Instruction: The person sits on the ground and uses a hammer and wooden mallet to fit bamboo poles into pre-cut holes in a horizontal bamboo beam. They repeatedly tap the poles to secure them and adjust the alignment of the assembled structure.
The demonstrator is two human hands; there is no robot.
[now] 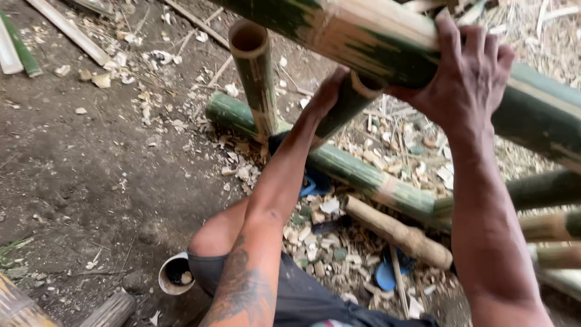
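A thick green bamboo pole (363,42) runs across the top of the view, partly scraped to pale wood. My right hand (469,75) wraps over it from above, fingers curled around the far side. My left hand (327,94) reaches under that pole and grips a thinner upright bamboo post (345,109) where its top meets the pole. A second upright bamboo post (254,79) with an open hollow top stands just left of it. Both posts rise from a green bamboo pole (363,172) lying on the ground.
Wood chips and shavings (321,242) litter the dirt. A brown wooden stick (396,233) lies by my knee (212,236). A small white cup (174,275) sits near my leg. More bamboo pieces (551,227) lie at right, and split strips (66,27) at top left.
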